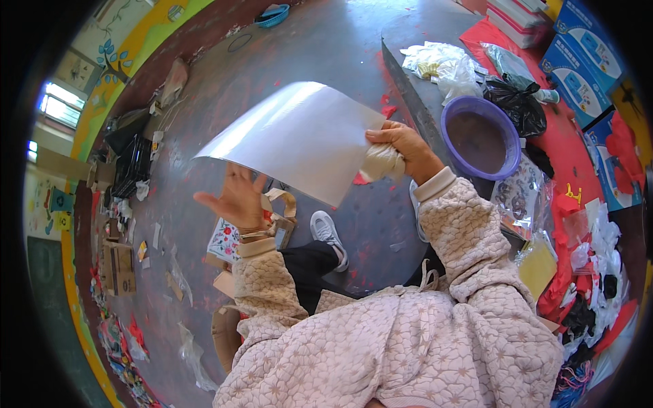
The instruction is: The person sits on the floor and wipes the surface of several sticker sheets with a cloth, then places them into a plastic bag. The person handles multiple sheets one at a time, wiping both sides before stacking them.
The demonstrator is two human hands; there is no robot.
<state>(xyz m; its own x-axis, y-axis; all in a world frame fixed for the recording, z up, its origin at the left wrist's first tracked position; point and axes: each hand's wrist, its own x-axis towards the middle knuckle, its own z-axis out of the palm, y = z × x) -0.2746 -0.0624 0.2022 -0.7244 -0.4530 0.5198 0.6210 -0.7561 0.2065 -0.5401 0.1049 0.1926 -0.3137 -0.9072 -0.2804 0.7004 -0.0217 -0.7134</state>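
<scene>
Right hand (406,147), I note: fingers pinch glossy sheet (292,143) by its right end, crumpled cloth (382,163) just below them. Left hand (236,198) open, fingertips behind sheet, contact unclear. Purple basin (512,141) right of right fingers.

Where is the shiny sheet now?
In the head view, the shiny sheet is left of centre, its right edge in the right hand, its lower edge near the left hand.

Blue boxes (577,81) — white lettering (579,61)
</scene>
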